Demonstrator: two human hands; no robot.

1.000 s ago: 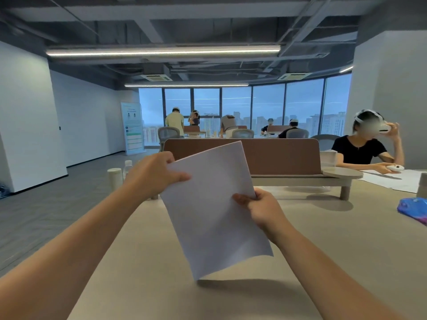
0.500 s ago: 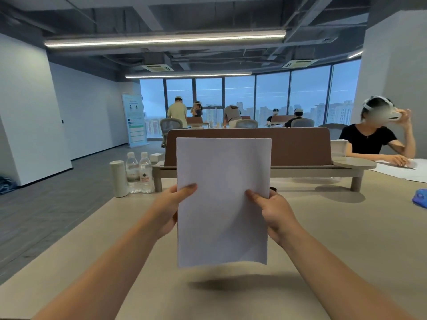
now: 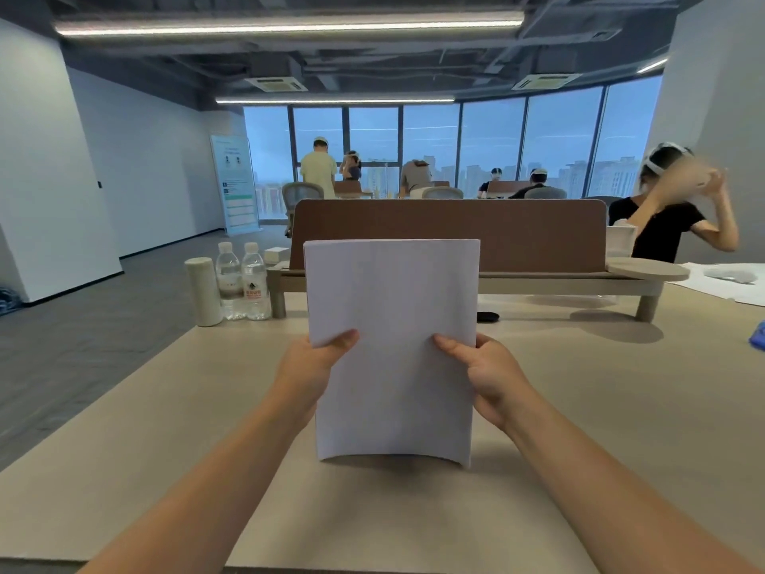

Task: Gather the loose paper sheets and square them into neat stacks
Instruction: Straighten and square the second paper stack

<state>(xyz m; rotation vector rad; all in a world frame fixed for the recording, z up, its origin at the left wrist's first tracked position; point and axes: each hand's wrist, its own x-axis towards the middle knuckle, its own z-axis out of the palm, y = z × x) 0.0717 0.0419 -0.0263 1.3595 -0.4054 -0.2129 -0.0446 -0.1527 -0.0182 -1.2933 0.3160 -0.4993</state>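
the paper (image 3: 393, 345), tilted a second ago, now stands upright and lower, its bottom edge at or just above the worktop (image 3: 621, 408). the left hand (image 3: 314, 366) and right hand (image 3: 488, 374) each grip a side edge, probably to tap the sheets square.

Two water bottles (image 3: 242, 279) (beside canister (image 3: 203, 291)).

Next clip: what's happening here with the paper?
A person holds a paper stack upright over a beige table. The left hand grips its left edge and the right hand its right edge, thumbs on the front. The sheets look squared, with the bottom edge bowed slightly at or just above the tabletop; contact is hard to tell. Two water bottles stand at the far left.
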